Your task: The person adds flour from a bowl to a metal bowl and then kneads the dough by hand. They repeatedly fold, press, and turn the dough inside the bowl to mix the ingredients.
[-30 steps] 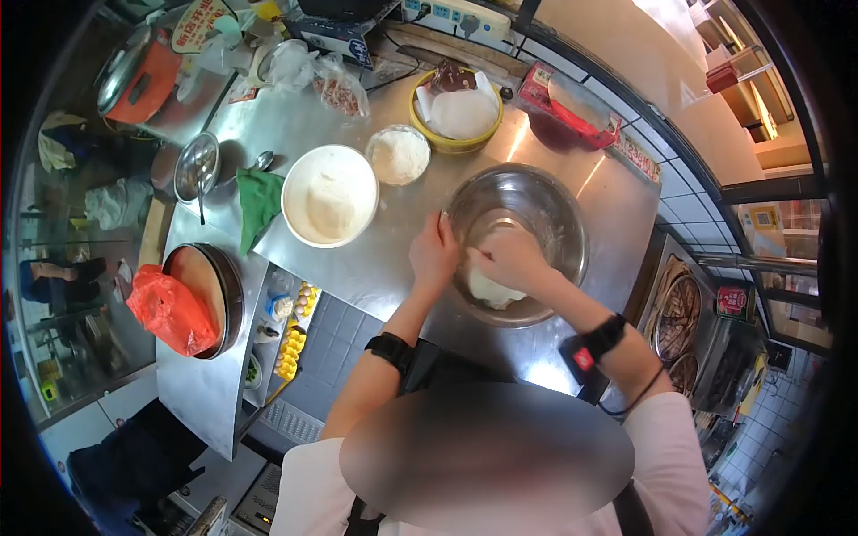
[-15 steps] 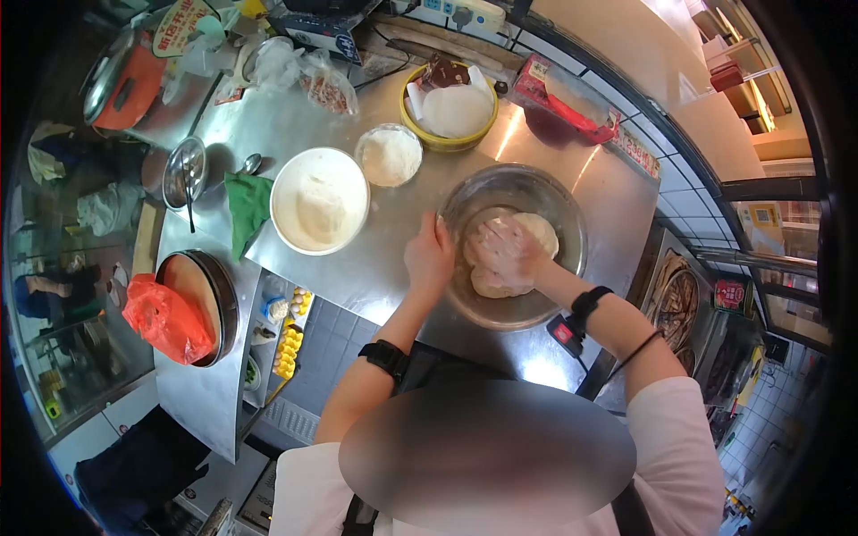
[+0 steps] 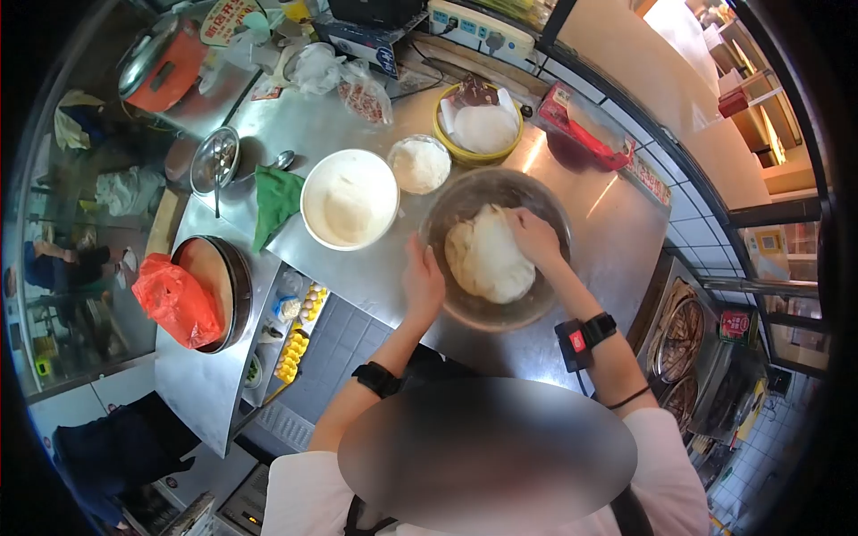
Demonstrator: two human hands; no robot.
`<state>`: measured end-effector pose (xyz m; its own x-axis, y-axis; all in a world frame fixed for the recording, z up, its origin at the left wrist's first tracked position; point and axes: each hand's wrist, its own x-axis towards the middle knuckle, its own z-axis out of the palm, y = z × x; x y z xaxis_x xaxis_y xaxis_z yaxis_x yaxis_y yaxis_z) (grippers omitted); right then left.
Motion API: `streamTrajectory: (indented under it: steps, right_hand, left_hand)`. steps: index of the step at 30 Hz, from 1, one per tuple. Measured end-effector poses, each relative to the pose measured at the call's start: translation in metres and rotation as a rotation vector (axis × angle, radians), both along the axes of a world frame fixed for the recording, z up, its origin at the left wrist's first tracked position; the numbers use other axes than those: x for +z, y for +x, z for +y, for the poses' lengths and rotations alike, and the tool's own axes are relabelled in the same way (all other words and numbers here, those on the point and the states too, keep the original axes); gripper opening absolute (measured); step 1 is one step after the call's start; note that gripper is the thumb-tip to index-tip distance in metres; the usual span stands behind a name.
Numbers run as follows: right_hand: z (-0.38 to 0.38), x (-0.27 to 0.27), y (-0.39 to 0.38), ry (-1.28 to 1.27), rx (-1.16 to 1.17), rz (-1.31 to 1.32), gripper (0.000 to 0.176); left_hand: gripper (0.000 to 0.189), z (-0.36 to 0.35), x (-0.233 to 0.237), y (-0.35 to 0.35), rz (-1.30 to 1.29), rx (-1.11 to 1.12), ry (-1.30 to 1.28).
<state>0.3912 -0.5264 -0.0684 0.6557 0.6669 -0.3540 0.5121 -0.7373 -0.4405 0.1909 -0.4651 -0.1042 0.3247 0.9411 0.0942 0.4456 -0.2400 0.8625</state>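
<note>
A large pale lump of dough lies in a steel mixing bowl on the steel counter. My right hand presses on the dough's far right side, fingers curled over its top edge. My left hand grips the bowl's near left rim and holds it in place. Both wrists wear black bands.
A white bowl with a dough ball, a small bowl of flour and a yellow bowl stand behind the steel bowl. A green cloth, a round tray with a red bag and an orange cooker lie to the left.
The dough has spread and turned up in the bowl. My right hand moved from the dough's middle to its far right edge. My left hand stayed on the rim.
</note>
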Motion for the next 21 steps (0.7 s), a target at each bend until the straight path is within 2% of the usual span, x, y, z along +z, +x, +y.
streamTrajectory:
  steps: [1,2,3,4,5,6,8,9,11,12,14,15,17,18,20,21]
  right_hand:
    - [-0.005,-0.002,0.003,-0.027,-0.01,0.075,0.052]
    - [-0.005,-0.011,-0.002,-0.035,-0.01,0.08,0.052]
    - [0.003,-0.023,-0.009,0.012,0.001,0.019,0.052]
    - [0.013,-0.033,-0.012,0.064,0.013,-0.045,0.052]
    - [0.023,-0.017,-0.018,0.0,0.009,0.162,0.049]
    - [0.027,-0.007,-0.028,-0.005,-0.001,0.161,0.049]
    - [0.032,0.012,-0.042,-0.007,0.333,0.136,0.043]
    - [0.028,0.027,-0.043,-0.009,0.329,0.132,0.043]
    - [0.017,0.053,-0.047,-0.025,0.498,0.1,0.04]
    - [0.007,0.059,-0.047,-0.034,0.484,0.102,0.04]
    - [-0.019,0.067,-0.039,-0.166,0.378,-0.18,0.036]
    - [-0.038,0.064,-0.036,-0.18,0.362,-0.177,0.036]
    - [-0.07,0.045,-0.027,0.02,0.408,-0.466,0.024]
    - [-0.082,0.04,-0.028,0.017,0.406,-0.463,0.024]
    - [-0.099,0.029,-0.032,0.456,0.684,-0.587,0.014]
    - [-0.101,0.023,-0.041,0.448,0.74,-0.614,0.01]
  left_hand:
    - [0.043,0.0,0.002,0.002,-0.002,0.006,-0.001]
    - [0.041,-0.003,0.019,0.004,0.074,-0.102,-0.101]
    - [0.04,-0.003,0.028,0.008,0.147,-0.21,-0.196]
    - [0.04,-0.001,0.027,0.014,0.145,-0.208,-0.193]
    - [0.039,-0.003,0.026,0.017,0.118,-0.217,-0.19]
    - [0.037,-0.004,0.025,0.02,0.088,-0.227,-0.186]
    - [0.037,0.001,0.023,0.024,0.11,-0.229,-0.209]
    - [0.034,0.003,0.024,0.024,0.099,-0.222,-0.229]
    - [0.032,0.005,0.024,0.025,0.086,-0.225,-0.256]
    - [0.031,0.004,0.023,0.024,0.072,-0.227,-0.237]
    - [0.03,0.003,0.021,0.026,0.053,-0.247,-0.224]
    - [0.031,0.001,0.021,0.026,0.077,-0.281,-0.168]
    - [0.031,-0.002,0.024,0.032,0.097,-0.315,-0.11]
    - [0.03,-0.006,0.03,0.034,0.13,-0.356,-0.146]
    - [0.03,-0.01,0.033,0.041,0.163,-0.392,-0.183]
    - [0.029,-0.011,0.033,0.045,0.163,-0.415,-0.167]
